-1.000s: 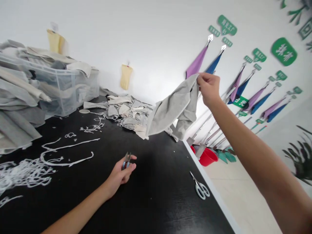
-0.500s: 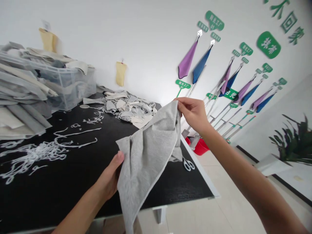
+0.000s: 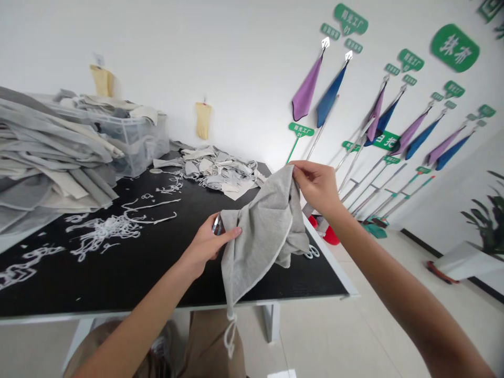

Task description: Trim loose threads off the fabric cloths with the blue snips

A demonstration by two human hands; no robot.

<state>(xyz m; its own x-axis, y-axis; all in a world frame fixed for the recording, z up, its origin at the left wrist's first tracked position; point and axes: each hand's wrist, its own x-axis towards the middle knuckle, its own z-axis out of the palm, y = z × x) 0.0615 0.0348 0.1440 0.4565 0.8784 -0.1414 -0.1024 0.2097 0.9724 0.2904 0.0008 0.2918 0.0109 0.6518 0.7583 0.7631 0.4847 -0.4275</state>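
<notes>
A piece of light grey cloth (image 3: 260, 231) hangs between my two hands, in front of the table's right part. My right hand (image 3: 317, 186) pinches its upper corner between thumb and fingers. At the cloth's left edge, my left hand (image 3: 208, 241) is closed, with the thumb lying over the fabric. A small shiny metal object (image 3: 217, 224) shows in that hand; I cannot make out its kind. White string (image 3: 230, 338) dangles in a loop from the cloth's lower tip. Behind the cloth's right side, the white handles of scissors (image 3: 313, 252) show on the table.
On the black table (image 3: 165, 278) lie a heap of grey cloth pieces (image 3: 216, 168), tangled white strings (image 3: 106, 231) and a tall cloth stack (image 3: 47, 157). A clear plastic bin (image 3: 137, 142) stands behind the stack. Purple and blue cloths (image 3: 309, 92) hang on the wall above long-handled cleaning tools.
My left hand has moved up and right along the cloth's left edge, and the metal object now shows in it. The cloth's lower tip has risen, revealing the string. The view has shifted.
</notes>
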